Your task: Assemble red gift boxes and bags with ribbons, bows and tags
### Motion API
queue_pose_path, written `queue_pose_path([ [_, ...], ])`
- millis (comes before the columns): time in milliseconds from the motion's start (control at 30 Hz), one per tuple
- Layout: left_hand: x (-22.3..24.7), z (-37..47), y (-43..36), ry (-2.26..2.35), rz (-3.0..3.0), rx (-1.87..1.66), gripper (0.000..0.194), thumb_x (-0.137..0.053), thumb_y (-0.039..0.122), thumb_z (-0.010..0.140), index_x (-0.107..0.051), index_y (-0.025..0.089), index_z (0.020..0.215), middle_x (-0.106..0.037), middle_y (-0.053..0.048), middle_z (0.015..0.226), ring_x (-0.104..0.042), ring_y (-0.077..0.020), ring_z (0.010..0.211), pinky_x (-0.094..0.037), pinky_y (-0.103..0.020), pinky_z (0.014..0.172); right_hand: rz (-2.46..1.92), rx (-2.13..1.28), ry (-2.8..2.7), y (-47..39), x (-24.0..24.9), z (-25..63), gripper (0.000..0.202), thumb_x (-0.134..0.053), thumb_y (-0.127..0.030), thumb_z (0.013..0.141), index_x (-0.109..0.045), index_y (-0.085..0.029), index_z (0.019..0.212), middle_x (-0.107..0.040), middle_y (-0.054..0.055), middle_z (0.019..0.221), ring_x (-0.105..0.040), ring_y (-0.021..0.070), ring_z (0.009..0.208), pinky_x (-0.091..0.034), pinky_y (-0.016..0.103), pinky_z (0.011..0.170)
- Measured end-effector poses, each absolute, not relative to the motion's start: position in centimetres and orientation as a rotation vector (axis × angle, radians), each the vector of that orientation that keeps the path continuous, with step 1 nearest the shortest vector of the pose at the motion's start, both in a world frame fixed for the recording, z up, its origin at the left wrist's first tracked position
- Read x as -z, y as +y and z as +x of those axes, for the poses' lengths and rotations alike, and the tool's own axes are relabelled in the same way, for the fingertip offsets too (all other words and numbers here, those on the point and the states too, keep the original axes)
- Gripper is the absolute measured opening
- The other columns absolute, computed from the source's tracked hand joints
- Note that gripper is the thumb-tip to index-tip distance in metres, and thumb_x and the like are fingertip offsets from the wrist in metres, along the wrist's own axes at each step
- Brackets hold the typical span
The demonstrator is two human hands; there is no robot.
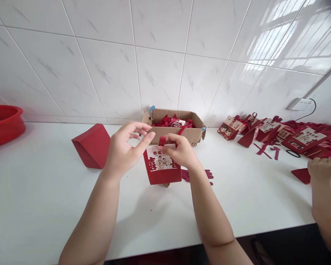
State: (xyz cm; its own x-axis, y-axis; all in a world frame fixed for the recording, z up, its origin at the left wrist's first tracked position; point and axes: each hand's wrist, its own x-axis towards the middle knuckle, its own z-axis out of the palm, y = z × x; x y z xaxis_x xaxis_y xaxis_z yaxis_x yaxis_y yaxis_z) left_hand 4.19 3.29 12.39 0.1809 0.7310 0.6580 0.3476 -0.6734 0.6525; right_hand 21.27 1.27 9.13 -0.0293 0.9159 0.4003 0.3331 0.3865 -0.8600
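Note:
A red paper gift box (165, 178), with a white printed panel showing a couple and large red characters, hangs upright above the table. My right hand (180, 149) is closed at its top edge, where a red ribbon (162, 140) sticks up between thumb and finger. To the left of the box, my left hand (128, 147) has its fingers apart and holds nothing visible; its thumb points towards the ribbon. Behind my right forearm lie several dark red ribbon strips (209, 176). A small brownish thing (166, 185) shows just below the box, too hidden to name.
A plain red box (92, 147) stands at left, near a red basin (5, 125). Against the tiled wall sits a cardboard box (172, 134) holding red ribboned pieces. Finished-looking gift boxes (300, 141) crowd the right, beside another person's hand (323, 170).

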Motion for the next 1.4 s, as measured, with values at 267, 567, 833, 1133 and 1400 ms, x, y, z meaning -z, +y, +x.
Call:
queue_pose_path([
  [267,-13.0,2.9,3.2,1.227,2.122,-1.32,0.02,-0.063,0.041,0.081,-0.066,0.023,0.09,-0.07,-0.002,0.097,-0.065,-0.0193,0.089,-0.054,-0.03,0.077,-1.19,-0.618,-1.423,2.3,-8.1,21.9,0.011,-0.064,-0.03,0.073,-0.061,-0.02,0.076,-0.066,0.0,0.073,-0.064,0.0172,0.072,-0.046,0.026,0.061],
  [567,-11.4,3.1,3.8,1.182,2.237,-0.9,0.033,-0.059,0.051,0.082,-0.06,0.024,0.1,-0.064,-0.005,0.114,-0.061,-0.0223,0.101,-0.053,-0.037,0.083,-1.301,-0.418,-1.402,2.5,-7.9,22.3,0.015,-0.064,-0.032,0.073,-0.067,-0.02,0.078,-0.071,0.005,0.082,-0.065,0.0213,0.08,-0.048,0.033,0.075],
  [833,-11.2,3.7,3.1,1.189,2.273,-0.711,0.032,-0.056,0.051,0.084,-0.057,0.026,0.105,-0.061,-0.003,0.121,-0.058,-0.0223,0.109,-0.052,-0.037,0.087,-1.603,-0.279,-1.237,4.2,-5.9,25.0,0.015,-0.064,-0.031,0.07,-0.07,-0.02,0.078,-0.073,0.006,0.082,-0.063,0.0233,0.077,-0.046,0.035,0.072],
  [1133,-10.9,3.9,3.1,1.216,2.285,-0.684,0.033,-0.055,0.052,0.084,-0.057,0.027,0.105,-0.061,-0.003,0.121,-0.057,-0.0235,0.111,-0.05,-0.04,0.09,-1.7,-0.192,-1.238,5.6,-4.0,26.6,0.007,-0.057,-0.026,0.073,-0.062,-0.021,0.076,-0.069,0.006,0.084,-0.061,0.0234,0.08,-0.043,0.036,0.072],
  [1400,-11.0,4.0,2.9,1.201,2.287,-0.674,0.033,-0.055,0.051,0.084,-0.058,0.026,0.105,-0.061,-0.004,0.12,-0.057,-0.024,0.111,-0.05,-0.041,0.091,-1.74,-0.179,-1.188,5.2,-4.5,26.4,0.009,-0.057,-0.03,0.072,-0.06,-0.021,0.071,-0.068,0.007,0.078,-0.057,0.0231,0.073,-0.04,0.034,0.064],
])
